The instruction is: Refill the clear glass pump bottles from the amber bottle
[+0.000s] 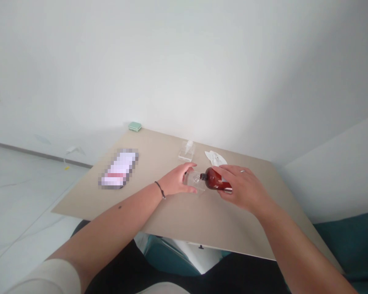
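My right hand (243, 183) is wrapped round a reddish-brown bottle (214, 179), tipped nearly onto its side. Its uncapped black-looking neck points left, at the mouth of a clear container (194, 179). Around that container curl the fingers and thumb of my left hand (178, 179), which holds it on or just above the table; I cannot tell which. The neck is right at the container's opening. Any liquid passing between them is too small to make out. Behind my hands stands a clear box-like item (186, 152) with a white part (189, 145) at its top.
A crumpled white tissue (216, 157) lies just beyond my right hand. On the left of the beige table (171, 212) is a phone (119, 168) with a blurred screen. A small green case (135, 126) sits at the far left corner. A white wall (184, 73) borders the back edge.
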`<state>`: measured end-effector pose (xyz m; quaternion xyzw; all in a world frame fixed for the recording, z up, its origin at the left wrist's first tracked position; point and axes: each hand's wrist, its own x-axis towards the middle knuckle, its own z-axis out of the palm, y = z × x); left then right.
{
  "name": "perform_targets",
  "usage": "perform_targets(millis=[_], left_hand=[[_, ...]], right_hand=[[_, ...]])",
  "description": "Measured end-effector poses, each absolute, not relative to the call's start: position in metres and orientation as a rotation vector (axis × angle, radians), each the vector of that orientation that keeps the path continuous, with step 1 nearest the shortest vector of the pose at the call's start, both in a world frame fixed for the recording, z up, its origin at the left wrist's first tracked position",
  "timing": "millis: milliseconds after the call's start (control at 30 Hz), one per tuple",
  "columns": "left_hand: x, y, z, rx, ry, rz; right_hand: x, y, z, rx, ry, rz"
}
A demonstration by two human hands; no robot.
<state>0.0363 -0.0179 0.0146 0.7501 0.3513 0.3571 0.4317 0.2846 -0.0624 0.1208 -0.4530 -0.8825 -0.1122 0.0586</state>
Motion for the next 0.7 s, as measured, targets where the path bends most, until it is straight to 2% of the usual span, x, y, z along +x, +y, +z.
perform_targets(millis=[700], left_hand=[[0.036, -0.017, 0.014, 1.85, 0.855, 0.861]], right_hand=[[0.274, -0.063, 0.135, -1.396, -2.757, -0.485]])
